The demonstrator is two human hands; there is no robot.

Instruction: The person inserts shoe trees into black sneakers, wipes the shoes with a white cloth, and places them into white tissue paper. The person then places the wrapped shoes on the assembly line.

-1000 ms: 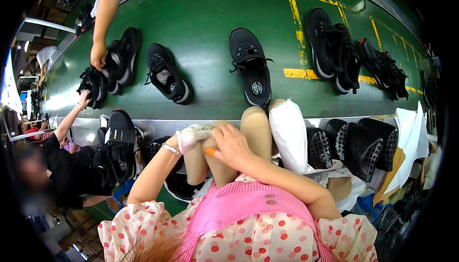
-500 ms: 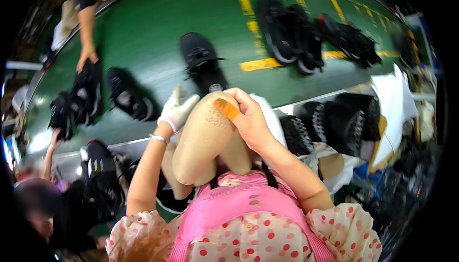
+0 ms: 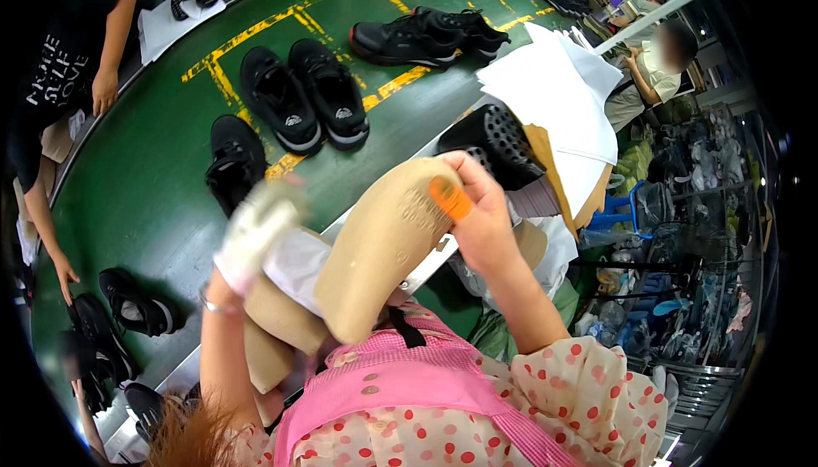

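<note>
My bare right hand (image 3: pixel 484 216), with orange tape round its thumb, grips one end of a tan foot-shaped shoe last (image 3: pixel 379 245) with raised markings. It is held tilted above my lap. Smeared by motion, my left hand (image 3: pixel 260 233) in a whitish glove is to the left of the last, its fingers too blurred to read. Just beyond it a black lace-up shoe (image 3: pixel 234 156) stands on the green worktop (image 3: pixel 170 203). More tan lasts (image 3: pixel 285 314) lie in my lap below my left hand.
Black shoes (image 3: pixel 302 96) stand within yellow lines, with another pair (image 3: pixel 417 37) farther off. White sheets (image 3: pixel 558 92) and black studded pieces (image 3: pixel 494 139) lie to the right. Across the worktop, a co-worker's hand (image 3: pixel 65 278) reaches a shoe. Wrapped items fill a rack (image 3: pixel 682 237) at right.
The view has swung to the right. My left hand has come away from beside the last to the left and blurs with motion. My right hand still holds the last.
</note>
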